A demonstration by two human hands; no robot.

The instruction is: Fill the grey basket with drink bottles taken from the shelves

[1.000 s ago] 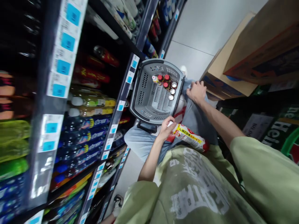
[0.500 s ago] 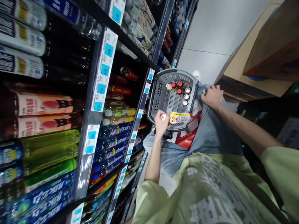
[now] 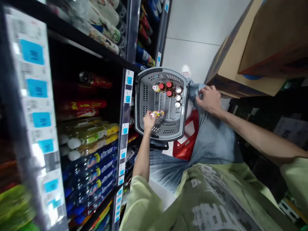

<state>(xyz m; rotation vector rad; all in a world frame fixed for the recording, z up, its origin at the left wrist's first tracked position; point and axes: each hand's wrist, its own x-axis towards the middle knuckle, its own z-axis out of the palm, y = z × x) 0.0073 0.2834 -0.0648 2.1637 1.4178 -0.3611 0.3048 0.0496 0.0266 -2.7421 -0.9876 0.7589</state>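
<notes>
Dressed in a pale green T-shirt with white lettering (image 3: pixel 183 200). Lined up at the left, black metal shelving (image 3: pixel 130 35) with white-and-blue price labels (image 3: pixel 37 86) and rows of blue-labelled clear plastic bottles (image 3: pixel 103 157). Lower down, faded blue denim jeans (image 3: pixel 214 144) and, between the legs, a bright red plastic object (image 3: pixel 184 150), too hidden to identify. Laid on the denim near the knee: the right hand (image 3: pixel 210 100), fingers bent, with nothing visible in the grasp. Reaching into a grey plastic shopping basket with slotted walls (image 3: pixel 151 96): the left hand (image 3: pixel 148 122), closed around the cap end of a slim white-capped bottle with a yellow-and-red label (image 3: pixel 159 113). Held inside the basket, toward the near left, apart from the other drinks; too blurred at the base to tell of contact with the floor below.

Already standing farther inside, apparently placed and released: a similar white-capped bottle (image 3: pixel 156 88), three dark bottles with red caps (image 3: pixel 169 93) and three silver-topped cans in a row (image 3: pixel 178 98). Not yet let go: the one in the left hand. Impossible to tell of any further additions.

Just beyond the basket, a white shoe (image 3: pixel 186 70); past that, stacked brown cardboard boxes (image 3: pixel 271 45) and pale floor tiles (image 3: pixel 192 25).
</notes>
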